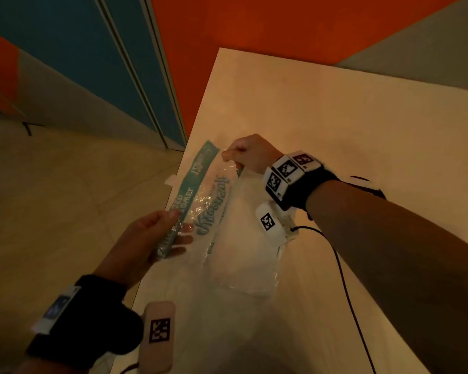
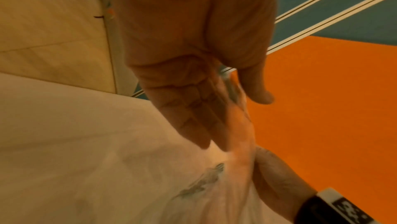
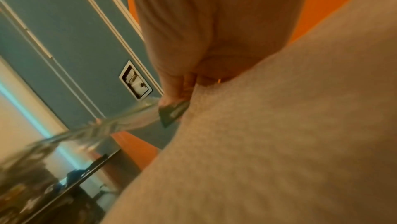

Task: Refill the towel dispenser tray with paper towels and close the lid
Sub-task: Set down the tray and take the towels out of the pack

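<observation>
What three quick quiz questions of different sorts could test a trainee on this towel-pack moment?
1. True or false: both hands grip the plastic wrapper.
2. Which hand holds the teal printed strip? A left hand, B right hand.
3. Fill in: the white towel stack lies on the ___.

Key: 1 true; 2 A; 3 table.

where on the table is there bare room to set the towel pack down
Bare table lies beyond the right hand, up to the far edge. The near-left part is crowded by the plastic wrapper, left hand and a black cable.
</observation>
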Available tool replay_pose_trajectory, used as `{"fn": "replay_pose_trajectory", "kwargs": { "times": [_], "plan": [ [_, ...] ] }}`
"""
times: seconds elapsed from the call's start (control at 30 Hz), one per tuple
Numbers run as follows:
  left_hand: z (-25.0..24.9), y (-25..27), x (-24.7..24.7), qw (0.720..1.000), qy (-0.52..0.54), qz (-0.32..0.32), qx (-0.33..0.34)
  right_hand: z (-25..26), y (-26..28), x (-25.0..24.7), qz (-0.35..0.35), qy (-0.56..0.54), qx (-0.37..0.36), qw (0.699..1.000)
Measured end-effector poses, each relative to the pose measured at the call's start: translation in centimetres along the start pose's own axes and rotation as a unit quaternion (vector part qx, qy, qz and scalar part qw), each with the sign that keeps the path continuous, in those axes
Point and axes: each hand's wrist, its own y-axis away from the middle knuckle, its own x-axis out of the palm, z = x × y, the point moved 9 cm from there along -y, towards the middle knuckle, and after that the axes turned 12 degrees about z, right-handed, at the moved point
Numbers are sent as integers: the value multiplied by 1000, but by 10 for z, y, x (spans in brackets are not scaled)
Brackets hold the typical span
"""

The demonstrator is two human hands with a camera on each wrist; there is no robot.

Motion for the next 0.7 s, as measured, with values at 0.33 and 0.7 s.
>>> {"fn": "replay_pose_trajectory", "kwargs": {
  "times": [0.33,0.7],
  "plan": [
    [83,15,4,988,101,-47,-110,-20,-5,-1,-45,54,84,994],
    [-30,35,22,915,-322,-153,188,12,143,4,-45,127,-49,990]
  ]
}}
